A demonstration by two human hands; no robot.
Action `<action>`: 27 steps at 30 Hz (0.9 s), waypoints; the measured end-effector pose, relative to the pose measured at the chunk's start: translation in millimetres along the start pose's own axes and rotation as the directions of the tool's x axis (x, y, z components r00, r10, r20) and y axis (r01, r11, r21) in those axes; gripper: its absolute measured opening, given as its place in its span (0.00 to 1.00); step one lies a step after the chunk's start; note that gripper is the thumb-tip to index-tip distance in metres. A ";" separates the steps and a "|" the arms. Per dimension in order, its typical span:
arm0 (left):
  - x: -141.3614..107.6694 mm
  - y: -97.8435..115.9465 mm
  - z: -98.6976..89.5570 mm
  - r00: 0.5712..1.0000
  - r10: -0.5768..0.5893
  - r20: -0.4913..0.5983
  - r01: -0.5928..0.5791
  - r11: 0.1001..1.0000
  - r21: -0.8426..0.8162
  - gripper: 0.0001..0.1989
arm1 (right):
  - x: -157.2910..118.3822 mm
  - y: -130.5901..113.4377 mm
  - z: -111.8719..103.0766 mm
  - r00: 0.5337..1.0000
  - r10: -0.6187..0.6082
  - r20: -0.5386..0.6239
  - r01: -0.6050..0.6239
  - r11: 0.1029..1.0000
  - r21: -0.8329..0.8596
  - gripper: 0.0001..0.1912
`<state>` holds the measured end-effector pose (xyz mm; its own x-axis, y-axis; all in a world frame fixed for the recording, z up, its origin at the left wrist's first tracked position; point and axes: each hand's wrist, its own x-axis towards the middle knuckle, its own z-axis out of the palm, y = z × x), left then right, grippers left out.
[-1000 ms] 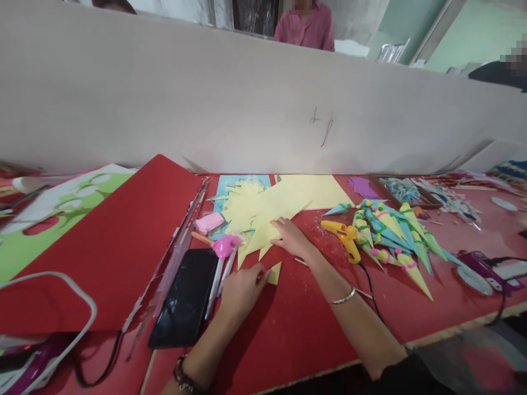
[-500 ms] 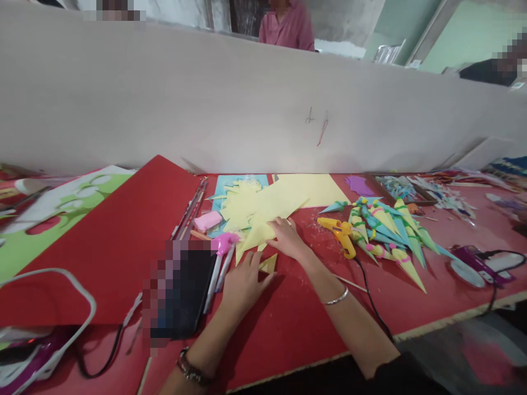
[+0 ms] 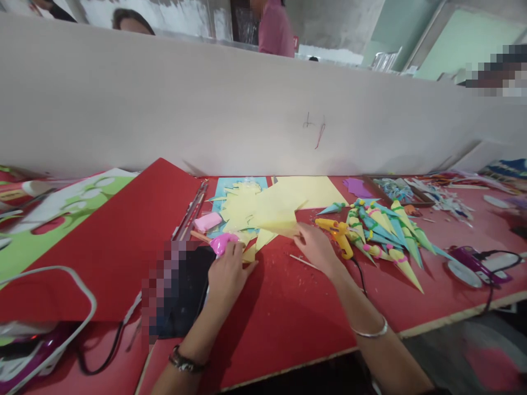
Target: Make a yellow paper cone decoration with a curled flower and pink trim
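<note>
Touching yellow sheet [image 3: 278, 207], right hand [image 3: 316, 246], left hand [image 3: 227, 272] part-hiding scrap [image 3: 249, 253]

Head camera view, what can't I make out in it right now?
All in the head view:
- Small yellow paper piece: partly hidden by the left hand, whose grip is unclear.
- Right hand: fingertips blurred at the yellow sheet; grip uncertain.
- Black phone: left side masked by pixel blocks.
- Person in pink: head cut off by the top edge.
</note>
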<state>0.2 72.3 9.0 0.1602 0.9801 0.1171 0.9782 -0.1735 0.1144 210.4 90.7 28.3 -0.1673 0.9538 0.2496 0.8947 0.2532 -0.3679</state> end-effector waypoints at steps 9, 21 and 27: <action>-32.8 -9.6 -14.4 0.709 0.687 -0.158 -0.677 0.726 0.118 0.27 | -65.4 -5.3 20.8 0.976 -0.190 0.109 0.160 0.958 0.237 0.16; -24.9 -0.8 -12.1 0.510 0.856 0.086 -0.860 0.505 0.070 0.15 | -68.9 -8.5 21.1 0.842 -0.430 0.325 0.417 0.902 0.114 0.21; -45.3 -0.5 -4.5 0.591 0.800 0.106 -0.805 0.593 0.009 0.14 | -89.1 -10.1 22.8 0.867 -0.434 0.246 0.423 0.901 0.100 0.17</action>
<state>-8.1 27.5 8.1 0.8912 0.4502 0.0559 0.4524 -0.8911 -0.0355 206.8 6.9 -10.7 -0.6353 0.7565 0.1552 0.6938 0.6474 -0.3155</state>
